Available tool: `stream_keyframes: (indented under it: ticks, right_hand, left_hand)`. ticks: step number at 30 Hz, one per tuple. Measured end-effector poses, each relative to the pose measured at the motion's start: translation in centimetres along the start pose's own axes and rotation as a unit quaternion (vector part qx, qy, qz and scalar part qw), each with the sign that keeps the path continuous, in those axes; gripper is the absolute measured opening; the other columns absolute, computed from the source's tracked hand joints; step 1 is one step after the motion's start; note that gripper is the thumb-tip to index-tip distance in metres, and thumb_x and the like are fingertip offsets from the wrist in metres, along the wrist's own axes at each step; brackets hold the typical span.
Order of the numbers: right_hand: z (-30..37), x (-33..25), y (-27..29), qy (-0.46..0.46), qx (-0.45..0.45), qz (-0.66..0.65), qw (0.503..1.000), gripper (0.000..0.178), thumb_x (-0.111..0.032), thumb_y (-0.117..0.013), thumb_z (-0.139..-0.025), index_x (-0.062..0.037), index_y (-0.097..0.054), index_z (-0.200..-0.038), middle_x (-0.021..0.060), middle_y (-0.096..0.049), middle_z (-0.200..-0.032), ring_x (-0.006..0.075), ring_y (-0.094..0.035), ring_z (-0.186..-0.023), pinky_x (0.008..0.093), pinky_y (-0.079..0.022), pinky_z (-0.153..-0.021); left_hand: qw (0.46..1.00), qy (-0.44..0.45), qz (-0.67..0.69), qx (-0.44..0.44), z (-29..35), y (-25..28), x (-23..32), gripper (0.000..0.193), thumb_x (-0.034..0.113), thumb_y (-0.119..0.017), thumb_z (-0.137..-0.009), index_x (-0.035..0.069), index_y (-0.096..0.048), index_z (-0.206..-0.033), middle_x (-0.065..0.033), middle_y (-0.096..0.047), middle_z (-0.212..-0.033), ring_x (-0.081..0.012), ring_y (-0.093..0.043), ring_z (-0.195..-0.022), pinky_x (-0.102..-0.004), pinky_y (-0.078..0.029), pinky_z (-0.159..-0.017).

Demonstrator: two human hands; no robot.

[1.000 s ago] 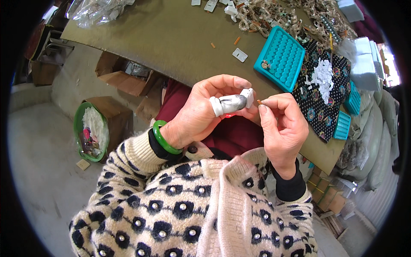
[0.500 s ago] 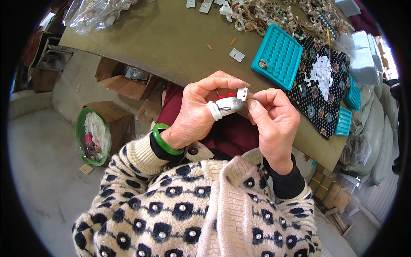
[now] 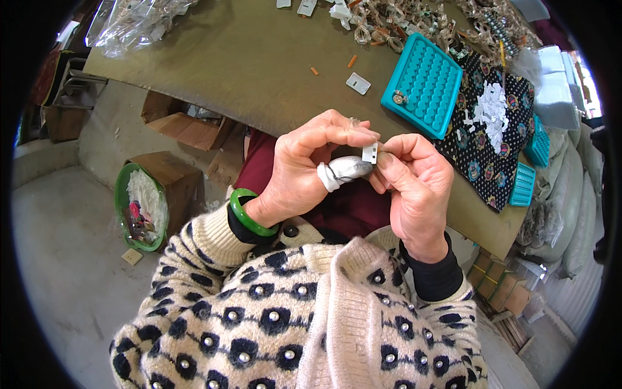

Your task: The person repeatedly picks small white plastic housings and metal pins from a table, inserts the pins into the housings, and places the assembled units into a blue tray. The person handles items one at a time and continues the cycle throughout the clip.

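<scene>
Above my lap, my left hand [image 3: 299,155] pinches a small white plastic casing [image 3: 370,153] with dark openings in its end. A white cover [image 3: 343,171], smudged grey and bound with a dark band, wraps the left thumb. My right hand [image 3: 418,175] is closed at the casing's right edge, thumb and forefinger pressed together there. Whatever lies between those right fingertips is hidden. On the table past my hands rests a similar white casing piece [image 3: 357,83], with two small orange strips [image 3: 352,61] near it.
A teal tray [image 3: 414,97] with round wells stands right of centre, a small metal part on its corner. White scraps [image 3: 490,117] lie on dark patterned cloth [image 3: 476,165]. Coiled clear wires [image 3: 414,19] heap at the back. A green basket [image 3: 120,211] sits on the floor at left.
The casing has turned slightly and sits a little lower. My right fingertips have closed in over its edge, and the orange bit and red piece seen by the fingers earlier are now hidden.
</scene>
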State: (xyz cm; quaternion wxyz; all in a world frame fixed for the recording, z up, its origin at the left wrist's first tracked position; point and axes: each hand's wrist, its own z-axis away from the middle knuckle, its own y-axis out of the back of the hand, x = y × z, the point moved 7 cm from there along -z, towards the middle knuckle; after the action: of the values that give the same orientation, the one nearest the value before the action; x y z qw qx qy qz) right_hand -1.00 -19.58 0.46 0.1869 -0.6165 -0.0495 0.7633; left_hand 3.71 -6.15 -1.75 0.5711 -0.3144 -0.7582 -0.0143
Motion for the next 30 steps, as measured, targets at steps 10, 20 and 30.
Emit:
stream_keyframes:
  ticks: [10, 20, 30]
  right_hand:
    - [-0.1, 0.1, 0.9, -0.111, -0.014, -0.042, 0.993, 0.004, 0.006, -0.059, -0.089, 0.0021, -0.059, -0.088, 0.0026, -0.059, -0.075, 0.0064, -0.050, -0.062, 0.0207, -0.041, -0.054]
    - [0.9, -3.6, -0.4, 0.277, -0.010, 0.396, 0.875, 0.011, 0.009, -0.063, -0.084, 0.0007, -0.056, -0.088, 0.0010, -0.056, -0.074, 0.0044, -0.050, -0.063, 0.0229, -0.042, -0.055]
    - [1.5, -0.7, 2.5, -0.071, -0.080, 0.017, 0.994, 0.004, 0.001, -0.062, -0.090, 0.0015, -0.061, -0.094, 0.0015, -0.059, -0.079, 0.0059, -0.053, -0.065, 0.0196, -0.043, -0.058]
  left_hand:
    - [0.990, -0.056, -0.125, -0.047, -0.7, -1.0, 1.2, 0.028, -0.002, -0.075, -0.077, 0.002, -0.071, -0.104, -0.0126, -0.070, -0.100, -0.0238, -0.067, -0.095, -0.0488, -0.048, -0.102]
    - [0.985, -0.043, -0.160, -0.042, -0.8, -1.2, 1.1, 0.027, -0.005, -0.074, -0.074, 0.001, -0.070, -0.100, -0.0104, -0.070, -0.094, -0.0218, -0.067, -0.090, -0.0470, -0.049, -0.101]
    - [0.964, -0.019, -0.247, -0.098, -0.6, -1.8, 1.0, 0.026, -0.004, -0.072, -0.077, 0.000, -0.067, -0.103, -0.0098, -0.069, -0.098, -0.0208, -0.066, -0.092, -0.0414, -0.048, -0.102]
